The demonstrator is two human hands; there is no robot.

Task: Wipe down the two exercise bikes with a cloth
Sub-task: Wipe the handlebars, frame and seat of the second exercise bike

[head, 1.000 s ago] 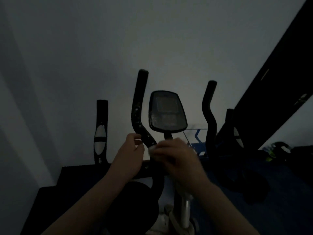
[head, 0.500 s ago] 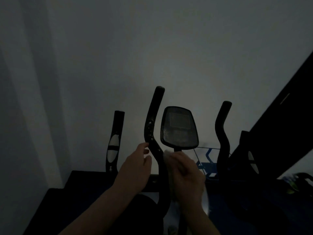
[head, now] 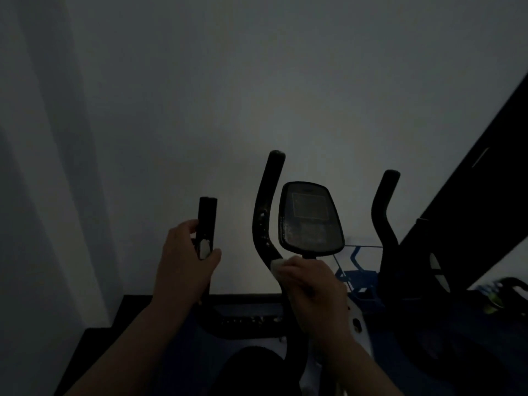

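Note:
The room is dim. An exercise bike stands before me with an oval console (head: 311, 217), a curved inner left handlebar (head: 264, 207) and a right handlebar (head: 383, 207). My right hand (head: 313, 284) grips a white cloth (head: 276, 264) wrapped around the lower bend of the inner left handlebar, just below the console. My left hand (head: 185, 261) grips the outer left upright handle (head: 206, 224), thumb across its pale sensor patch. Dusty specks show on the handlebar and the console's lower half.
A pale wall fills the upper view. A large dark slanted panel (head: 471, 195) rises at the right. A blue frame (head: 357, 270) sits behind the console on dark flooring. Small green and dark items (head: 503, 295) lie at far right.
My left hand moved from the inner curved handlebar leftward onto the outer upright handle. My right hand shifted the cloth onto the inner handlebar's bend. The view tilted slightly.

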